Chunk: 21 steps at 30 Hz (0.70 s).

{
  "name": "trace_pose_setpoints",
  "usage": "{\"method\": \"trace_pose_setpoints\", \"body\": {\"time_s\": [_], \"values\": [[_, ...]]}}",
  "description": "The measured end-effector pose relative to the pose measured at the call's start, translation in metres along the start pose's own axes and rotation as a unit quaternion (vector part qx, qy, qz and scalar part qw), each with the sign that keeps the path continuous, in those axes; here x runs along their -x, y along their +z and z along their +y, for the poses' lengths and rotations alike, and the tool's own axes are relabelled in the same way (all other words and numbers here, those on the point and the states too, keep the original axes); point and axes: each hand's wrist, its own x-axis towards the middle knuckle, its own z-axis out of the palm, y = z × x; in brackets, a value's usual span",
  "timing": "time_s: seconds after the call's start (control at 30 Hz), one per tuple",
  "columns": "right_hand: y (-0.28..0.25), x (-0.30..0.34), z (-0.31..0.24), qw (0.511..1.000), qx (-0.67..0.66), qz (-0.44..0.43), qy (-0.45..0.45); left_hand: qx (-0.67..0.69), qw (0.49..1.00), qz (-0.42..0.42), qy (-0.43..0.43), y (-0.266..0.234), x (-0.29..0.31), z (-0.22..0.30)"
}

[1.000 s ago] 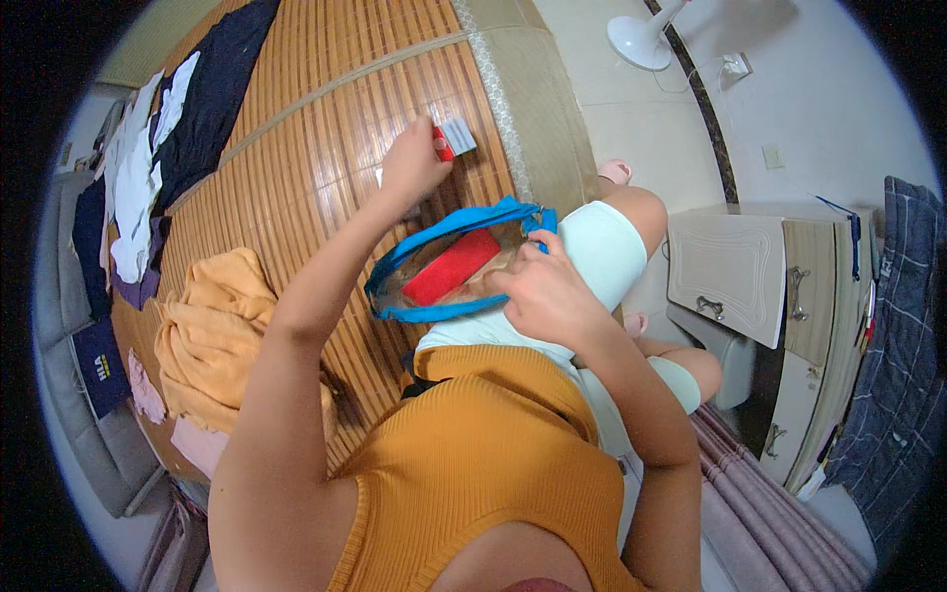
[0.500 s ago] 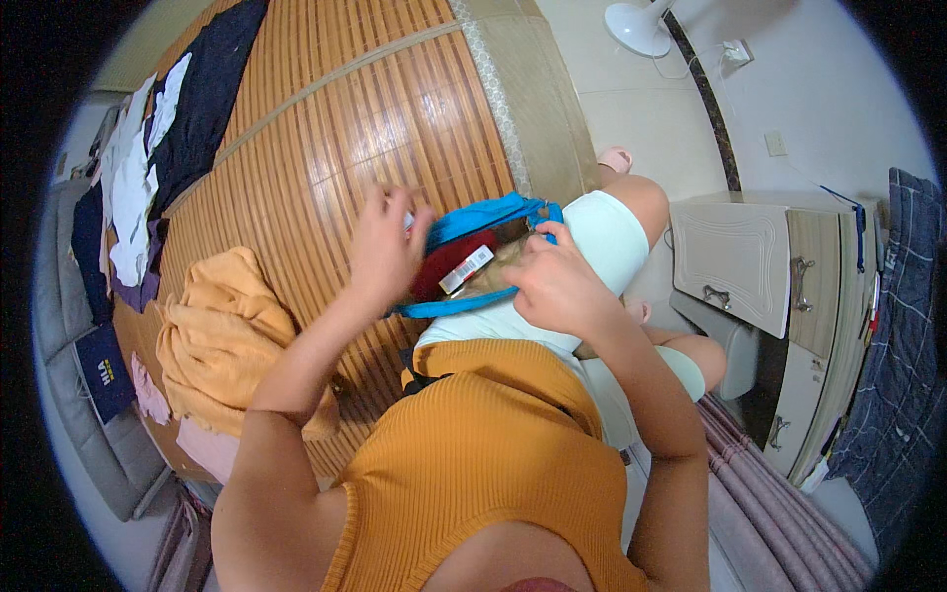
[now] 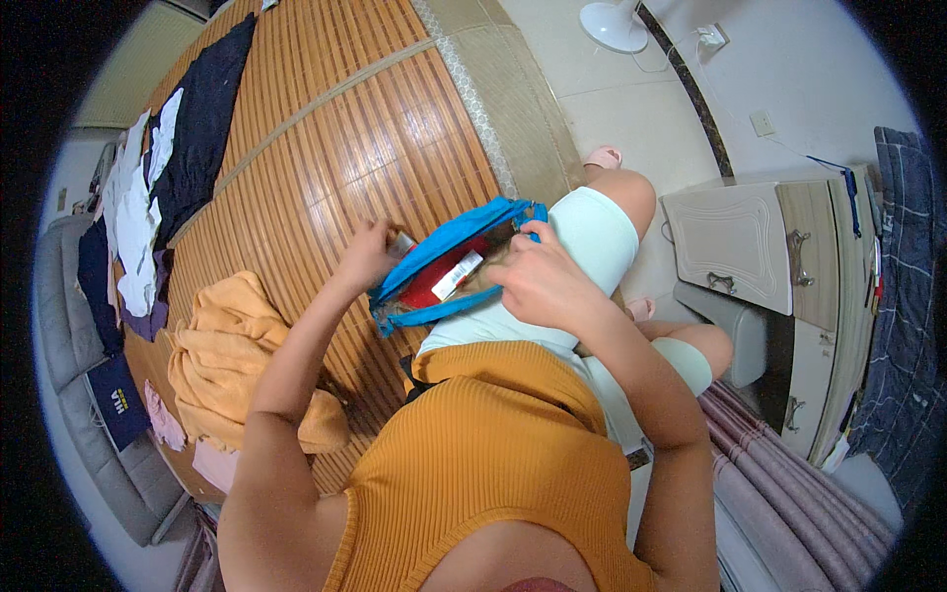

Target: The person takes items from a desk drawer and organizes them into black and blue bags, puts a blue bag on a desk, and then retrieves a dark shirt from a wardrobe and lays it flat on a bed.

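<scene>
Far left: dark and white garments (image 3: 158, 187) are lying flat on the ribbed bamboo bed mat (image 3: 326, 148).
Left: a crumpled orange cloth (image 3: 232, 365) is resting on the mat.
Left hand (image 3: 367, 259): is curling around the rim of the blue fabric pouch (image 3: 449, 264).
Pouch: is sitting at the mat's edge against the lap, gaping open, with a red-and-white box (image 3: 446, 279) already lying inside.
Right hand (image 3: 538, 281): is pinching the opposite rim; zipper not yet closed.

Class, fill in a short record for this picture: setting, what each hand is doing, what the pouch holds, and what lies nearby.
Setting: bamboo mat on a bed
Left hand: at the left rim of an open blue pouch
Right hand: grips the pouch's right side
Inside pouch: red lining, small white and red packet
Nearby: orange cloth to the left, dark and white clothes along the far edge
Beyond bed: white cabinet, fan base
</scene>
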Motion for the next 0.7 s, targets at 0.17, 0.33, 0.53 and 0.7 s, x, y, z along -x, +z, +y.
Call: {"method": "trace_pose_setpoints", "body": {"time_s": [0.17,0.33,0.53,0.7], "values": [[0.001,0.003,-0.001,1.000,-0.006,0.009,0.011,-0.115,0.991,0.058,0.046,0.021,0.010,0.022],[0.002,0.008,0.000,1.000,0.000,-0.008,0.024,0.026,0.983,0.137,0.117,-0.008,0.035,0.062],[0.007,0.005,-0.001,0.999,0.015,0.050,0.003,0.077,0.931,0.160,0.320,-0.047,0.077,0.149],[0.011,0.017,-0.002,0.999,0.028,0.029,0.003,-0.155,0.941,0.023,0.300,-0.012,0.034,0.142]]}}
